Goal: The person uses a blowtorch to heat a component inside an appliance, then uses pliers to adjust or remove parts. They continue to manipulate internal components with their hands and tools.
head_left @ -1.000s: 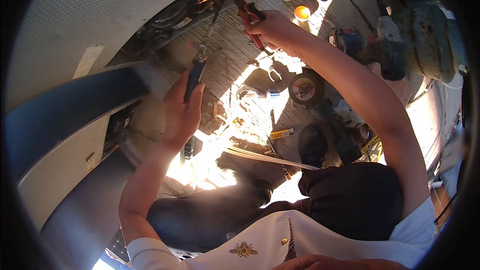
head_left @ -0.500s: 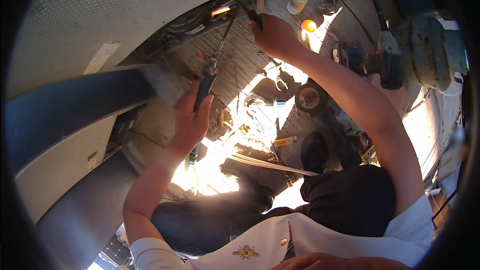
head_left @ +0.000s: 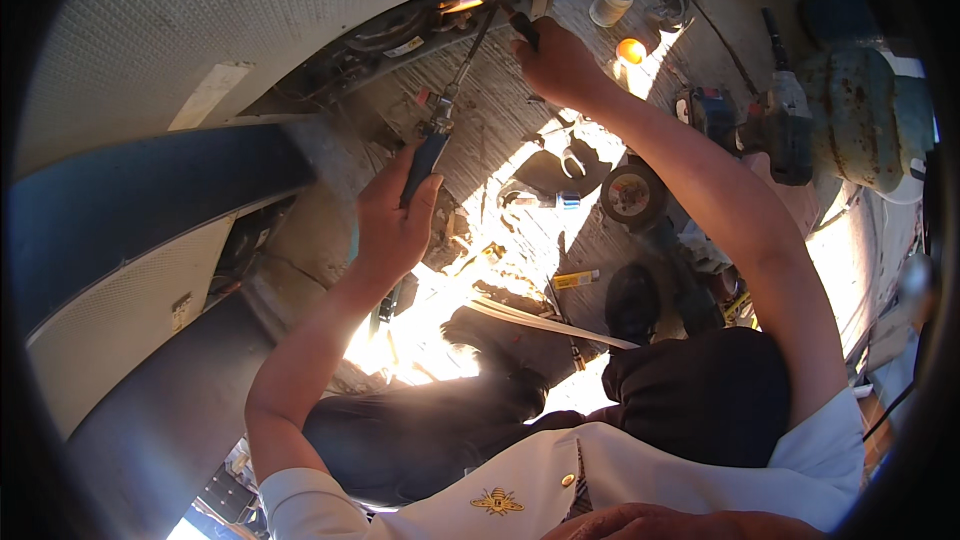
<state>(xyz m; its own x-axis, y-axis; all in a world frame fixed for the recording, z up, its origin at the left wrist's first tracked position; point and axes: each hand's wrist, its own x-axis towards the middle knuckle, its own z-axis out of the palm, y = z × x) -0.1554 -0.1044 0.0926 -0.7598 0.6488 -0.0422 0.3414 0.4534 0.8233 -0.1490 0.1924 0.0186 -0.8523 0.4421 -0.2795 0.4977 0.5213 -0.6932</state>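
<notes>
Under a large textured panel (head_left: 300, 30), near dark curved parts (head_left: 375, 43), I have the left hand (head_left: 392, 218) grasping a blue-handled torch (head_left: 427, 155), slanting toward them; the right hand (head_left: 562, 62) clenches black-handled pliers (head_left: 524, 28); an orange flame (head_left: 462, 4) glows near both tools' far ends

Left arm (head_left: 318, 355) and right arm (head_left: 715, 190) reach forward, elbows (head_left: 800, 275) bent, fingers (head_left: 425, 202) curled.

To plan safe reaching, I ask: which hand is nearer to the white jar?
Right. The right hand is just below and left of the white jar; the left hand, on the torch handle, is much farther down-left.
</notes>
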